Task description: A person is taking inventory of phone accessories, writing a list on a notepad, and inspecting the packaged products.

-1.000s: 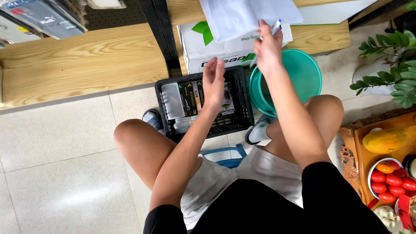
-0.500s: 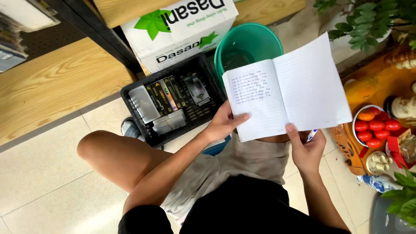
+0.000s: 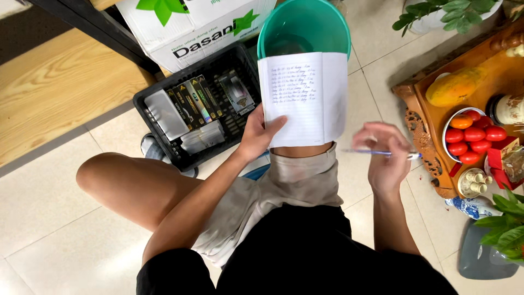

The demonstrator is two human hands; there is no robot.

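I see a white lined paper notebook [image 3: 303, 98], folded back on itself with handwriting on the upper part of the facing page, held upright over the person's right knee. My view puts the left hand [image 3: 259, 136] at its near left corner: the thumb lies across the front of the page and the fingers are tucked behind, so the hand is clamped on the notebook. Just to the right of it and a little nearer, not touching it, the right hand [image 3: 385, 158] is curled around a slim blue ballpoint pen [image 3: 382, 153], which lies roughly level with its tip pointing left toward the notebook's near right corner.

Behind the notebook, farther away, stands a round teal plastic bucket [image 3: 327, 24], partly covered by the page. To the left sits a black plastic crate [image 3: 180, 155] with small flat boxes laid in it, and beyond that a white cardboard box with green leaf print [image 3: 191, 27]. On the right, a carved wooden tray [image 3: 426, 117] carries a yellow-orange papaya [image 3: 457, 86] and a bowl of red tomatoes [image 3: 472, 136].
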